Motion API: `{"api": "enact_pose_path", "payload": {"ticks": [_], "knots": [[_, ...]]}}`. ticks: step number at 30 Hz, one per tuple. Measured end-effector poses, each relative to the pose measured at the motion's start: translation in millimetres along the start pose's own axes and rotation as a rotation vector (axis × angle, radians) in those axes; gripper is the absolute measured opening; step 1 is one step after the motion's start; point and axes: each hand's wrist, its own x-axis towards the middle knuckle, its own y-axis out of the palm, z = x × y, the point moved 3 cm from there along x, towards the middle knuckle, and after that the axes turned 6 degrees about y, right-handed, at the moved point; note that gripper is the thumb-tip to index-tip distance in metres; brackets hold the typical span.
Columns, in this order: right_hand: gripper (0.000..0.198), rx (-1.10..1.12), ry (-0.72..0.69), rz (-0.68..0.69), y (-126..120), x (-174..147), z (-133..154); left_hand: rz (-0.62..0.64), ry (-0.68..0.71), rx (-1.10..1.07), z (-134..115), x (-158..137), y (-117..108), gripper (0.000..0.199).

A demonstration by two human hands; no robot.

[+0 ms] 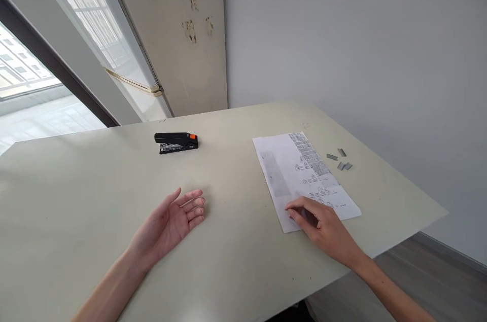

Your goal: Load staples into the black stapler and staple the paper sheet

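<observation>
Right hand rests fingertips-down on the near corner of the printed sheet on the table, fingers curled loosely, gripping nothing. Left hand lies palm-up, open and empty, with the black stapler well beyond it.

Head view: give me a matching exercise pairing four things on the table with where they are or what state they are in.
Things:
1. black stapler with orange tip
2. white printed paper sheet
3. grey staple strips
4. left hand

Places or states:
A. palm up, open, holding nothing
B. under the right hand's fingertips
C. far side of the table, left of the sheet
D. right of the sheet, near the wall

Pairs: 1-C, 2-B, 3-D, 4-A
</observation>
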Motion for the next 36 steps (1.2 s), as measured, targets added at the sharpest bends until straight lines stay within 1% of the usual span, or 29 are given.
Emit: {"api": "enact_pose_path", "payload": {"ticks": [6, 11, 17, 20, 22, 26, 28, 30, 32, 33, 36], "knots": [[0.029, -0.026, -0.003, -0.016, -2.0, 0.0, 0.6, 0.042, 0.007, 0.027, 1.7, 0.2, -2.4, 0.025], [0.028, -0.026, 0.007, -0.004, 1.4, 1.3, 1.2, 0.058, 0.015, 0.03, 2.6, 0.4, -5.8, 0.024], [0.028, -0.042, 0.01, -0.014, -0.2, 2.6, -1.4, 0.069, 0.041, 0.064, 3.9, -1.1, -7.5, 0.026], [0.027, -0.009, -0.006, 0.019, 11.2, 0.7, 9.3, 0.1, 0.083, 0.132, 5.2, -3.8, -4.8, 0.025], [0.024, 0.053, -0.031, 0.08, 30.3, -4.2, 28.1, 0.108, 0.203, 0.266, 4.4, -6.6, -2.1, 0.026], [0.016, 0.25, -0.108, 0.226, 76.4, -24.1, 82.3, 0.033, 0.547, 0.747, 2.9, -15.2, 5.6, 0.02], [0.013, 0.329, -0.167, 0.234, 84.0, -34.5, 102.1, 0.056, 0.663, 0.964, 5.6, -18.5, 10.4, 0.027], [0.014, 0.345, -0.192, 0.181, 74.9, -40.4, 104.9, 0.13, 0.728, 1.161, 10.3, -19.5, 12.6, 0.034], [0.017, 0.274, -0.14, 0.084, 52.4, -39.6, 87.1, 0.212, 0.777, 1.398, 15.3, -18.7, 10.9, 0.041], [0.02, 0.208, -0.084, 0.037, 38.4, -36.6, 71.3, 0.245, 0.807, 1.532, 17.5, -18.0, 8.8, 0.045], [0.036, 0.01, 0.097, -0.274, -11.9, -22.4, 8.6, 0.288, 0.883, 1.87, 20.7, -15.5, -0.5, 0.057]]}}
